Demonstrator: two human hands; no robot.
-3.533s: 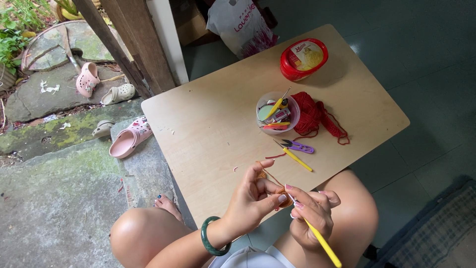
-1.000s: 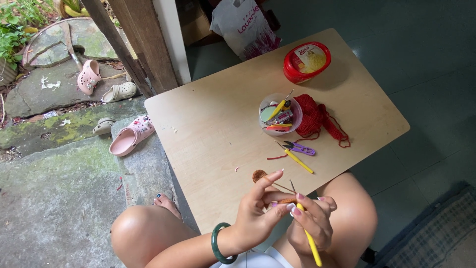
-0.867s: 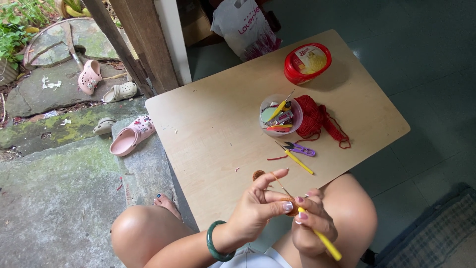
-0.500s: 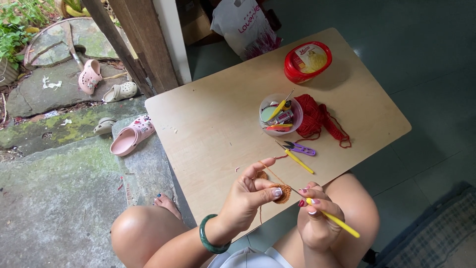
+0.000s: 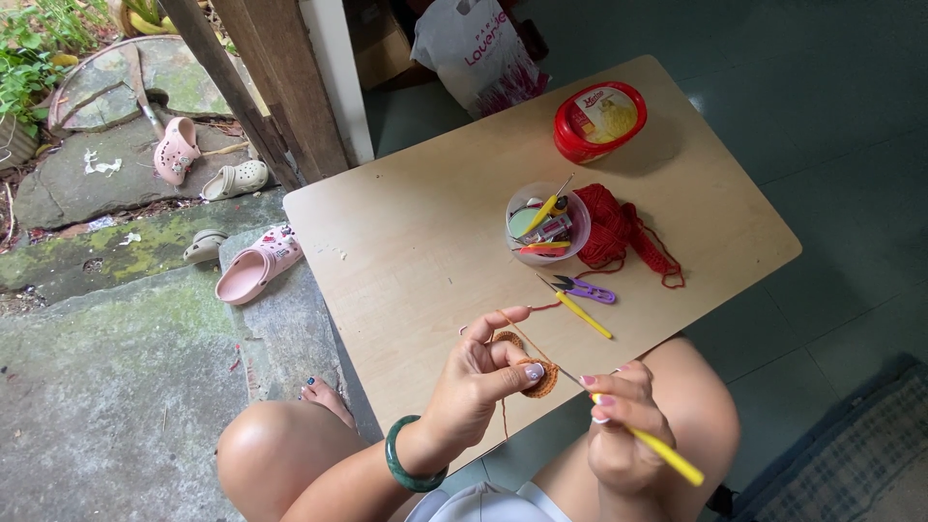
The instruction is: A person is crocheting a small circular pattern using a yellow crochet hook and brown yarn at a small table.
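Since half a second ago, the right hand [image 5: 623, 425] has kept its place above the right knee, and the yellow-handled crochet hook [image 5: 650, 444] it grips has swung only slightly, its handle now slanting down to the right. The left hand has stayed almost where it was.

Head view: a person sits at a pale wooden table [image 5: 425, 242], seen from above. The left hand [image 5: 478, 382], with a green bangle [image 5: 406, 464] on its wrist, pinches a small round orange crocheted piece [image 5: 538, 377] between thumb and fingers, index finger stretched out with orange yarn [image 5: 514, 329] running over it. The piece is held just over the near edge of the table. The right hand is closed around the hook's handle, and the metal tip reaches up-left to touch the orange piece.

Further back on the table stands a clear round plastic tub [image 5: 547, 224] filled with hooks and small tools. Touching its right side lies a heap of red yarn [image 5: 619, 232]. In front of the tub lie a second yellow-handled hook [image 5: 580, 311] and, just beside it, small purple thread snips [image 5: 585, 288]. Near the far right corner sits a red round lidded container [image 5: 599, 121]. On the stone paving to the left lies a pink clog [image 5: 256, 271].
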